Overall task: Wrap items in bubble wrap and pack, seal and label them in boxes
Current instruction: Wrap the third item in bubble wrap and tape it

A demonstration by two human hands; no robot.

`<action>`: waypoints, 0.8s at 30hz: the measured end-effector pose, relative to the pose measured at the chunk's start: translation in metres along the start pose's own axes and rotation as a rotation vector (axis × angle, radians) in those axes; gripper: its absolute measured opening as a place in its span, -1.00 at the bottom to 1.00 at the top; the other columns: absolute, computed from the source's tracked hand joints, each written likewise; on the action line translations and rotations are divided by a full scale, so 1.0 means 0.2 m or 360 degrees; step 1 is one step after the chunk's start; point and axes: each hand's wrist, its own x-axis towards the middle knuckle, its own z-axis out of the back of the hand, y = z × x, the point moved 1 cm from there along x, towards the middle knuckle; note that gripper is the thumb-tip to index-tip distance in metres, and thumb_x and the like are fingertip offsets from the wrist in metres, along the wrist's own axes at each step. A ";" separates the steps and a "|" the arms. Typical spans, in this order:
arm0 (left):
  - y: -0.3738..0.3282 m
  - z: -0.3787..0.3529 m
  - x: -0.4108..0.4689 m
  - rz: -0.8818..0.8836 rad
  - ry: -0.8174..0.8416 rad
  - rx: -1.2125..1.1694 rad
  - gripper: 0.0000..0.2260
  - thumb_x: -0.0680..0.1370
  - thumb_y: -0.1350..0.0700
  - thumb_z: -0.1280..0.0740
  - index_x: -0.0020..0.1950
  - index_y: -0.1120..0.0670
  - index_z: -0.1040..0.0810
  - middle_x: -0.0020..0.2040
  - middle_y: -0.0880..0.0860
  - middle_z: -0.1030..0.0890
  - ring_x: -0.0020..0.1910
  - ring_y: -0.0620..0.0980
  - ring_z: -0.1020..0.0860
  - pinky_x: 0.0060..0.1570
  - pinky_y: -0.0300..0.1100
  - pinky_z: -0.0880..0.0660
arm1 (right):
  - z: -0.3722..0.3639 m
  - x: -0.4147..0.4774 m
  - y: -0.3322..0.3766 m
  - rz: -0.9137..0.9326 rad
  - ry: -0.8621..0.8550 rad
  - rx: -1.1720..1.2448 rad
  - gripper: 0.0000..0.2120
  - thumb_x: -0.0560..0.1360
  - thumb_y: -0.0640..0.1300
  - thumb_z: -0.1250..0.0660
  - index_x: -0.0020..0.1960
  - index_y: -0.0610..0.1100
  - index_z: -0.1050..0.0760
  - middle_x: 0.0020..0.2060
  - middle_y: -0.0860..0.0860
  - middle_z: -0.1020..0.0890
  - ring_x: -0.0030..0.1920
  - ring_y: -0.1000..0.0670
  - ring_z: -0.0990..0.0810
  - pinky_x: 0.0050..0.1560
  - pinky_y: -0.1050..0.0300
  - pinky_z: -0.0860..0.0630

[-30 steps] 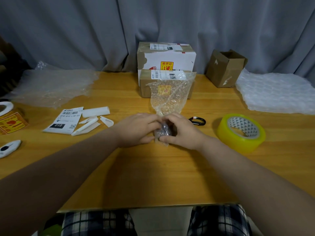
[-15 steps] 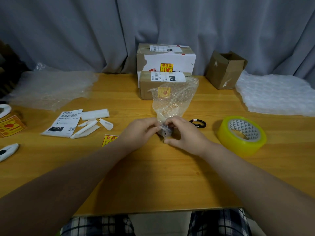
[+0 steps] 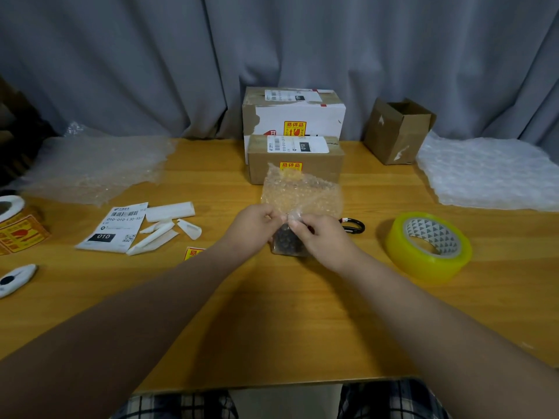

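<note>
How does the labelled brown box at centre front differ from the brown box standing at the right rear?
The centre box is closed and carries a white shipping label and a yellow sticker. The right rear box is open at the top and shows neither. The centre box lies low and wide, while the right rear box stands taller. Both are brown cardboard on the table.

Three cardboard boxes (image 3: 298, 114) (image 3: 263, 172) (image 3: 393, 137), three bubble-wrap sheets (image 3: 96, 167) (image 3: 302, 193) (image 3: 484, 173), one yellow tape roll (image 3: 423, 263), one shipping label (image 3: 116, 226), two hands (image 3: 254, 228) (image 3: 322, 238).

bare tabletop (image 3: 272, 322) near edge, tape roll (image 3: 429, 246) right, boxes (image 3: 295, 140) behind
</note>
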 end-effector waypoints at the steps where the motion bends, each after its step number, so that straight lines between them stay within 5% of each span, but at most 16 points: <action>1: 0.01 0.00 0.00 0.0061 0.0001 -0.0037 -0.79 0.59 0.07 -0.27 -0.14 0.19 -0.54 -0.28 0.15 -0.58 -0.27 0.09 -0.56 -0.08 0.07 -0.54 | 0.00 0.01 0.00 -0.0082 -0.0015 0.0066 -0.60 0.61 -0.08 -0.20 -0.40 -0.08 -0.31 -0.39 0.00 -0.35 -0.34 0.05 -0.33 -0.27 0.09 -0.22; 5: 0.00 -0.01 0.00 0.0205 0.0051 -0.0159 -0.77 0.59 0.05 -0.27 -0.12 0.18 -0.58 -0.28 0.08 -0.54 -0.26 -0.01 -0.50 -0.04 -0.01 -0.54 | 0.01 0.07 0.02 -0.0385 0.0017 0.0240 -0.62 0.61 -0.09 -0.22 -0.37 -0.14 -0.32 -0.42 -0.11 -0.40 -0.35 -0.07 -0.41 -0.30 0.08 -0.34; 9: 0.05 0.02 0.01 0.0245 -0.0145 -0.0039 -0.86 0.57 0.04 -0.30 0.04 0.09 -0.50 -0.08 0.10 -0.57 -0.27 0.00 -0.55 -0.19 -0.06 -0.52 | -0.01 0.08 0.02 -0.0379 -0.0110 0.0213 -0.85 0.60 -0.05 -0.24 0.12 -0.07 -0.34 -0.23 -0.10 -0.59 -0.25 -0.09 -0.57 -0.29 0.05 -0.50; 11: 0.09 0.05 0.02 0.0360 -0.0310 -0.0035 -0.69 0.52 0.03 -0.38 0.18 0.12 -0.42 0.10 0.14 -0.51 -0.26 -0.02 -0.57 -0.21 -0.17 -0.52 | -0.02 0.09 0.03 -0.0356 -0.0122 0.0019 -0.91 0.61 -0.05 -0.21 0.05 -0.06 -0.36 -0.24 -0.09 -0.58 -0.19 -0.11 -0.58 -0.23 0.00 -0.51; 14: 0.11 0.07 0.04 0.0577 -0.0171 -0.0399 -0.50 0.49 0.07 -0.43 0.32 0.24 -0.36 0.08 0.19 -0.57 -0.22 -0.06 -0.58 -0.04 -0.16 -0.56 | -0.05 0.11 0.05 -0.0347 -0.0099 -0.0424 -0.79 0.63 -0.07 -0.15 -0.02 -0.16 -0.50 -0.13 -0.11 -0.57 -0.06 -0.12 -0.55 -0.12 0.06 -0.45; 17: 0.07 0.06 0.06 0.0605 0.0020 -0.0423 -0.66 0.47 0.14 -0.44 0.17 0.25 -0.48 -0.12 0.17 -0.61 -0.28 -0.07 -0.54 -0.17 -0.27 -0.56 | -0.06 0.12 0.07 -0.0185 -0.0114 -0.0821 -0.74 0.62 -0.08 -0.16 0.06 -0.18 -0.58 0.08 -0.10 -0.45 0.15 -0.10 -0.40 0.10 0.08 -0.35; 20: 0.04 0.04 0.10 0.0548 0.0025 -0.0276 -0.89 0.50 0.20 -0.40 -0.09 0.21 -0.50 -0.30 0.10 -0.53 -0.39 -0.07 -0.47 -0.39 -0.32 -0.48 | -0.03 0.09 0.07 -0.0072 0.0023 -0.0826 -0.57 0.61 0.09 -0.08 0.11 -0.20 -0.56 0.12 -0.10 -0.39 0.20 -0.08 -0.30 0.24 0.06 -0.27; 24: 0.05 0.02 0.13 0.0474 -0.0088 -0.0163 -0.85 0.54 0.24 -0.30 -0.23 0.14 -0.42 -0.37 0.10 -0.51 -0.48 -0.05 -0.47 -0.51 -0.30 -0.46 | -0.02 0.01 0.04 0.0067 0.0199 -0.0911 -0.35 0.54 0.29 -0.10 0.38 -0.20 -0.35 0.16 -0.08 -0.42 0.22 -0.06 -0.34 0.27 0.08 -0.27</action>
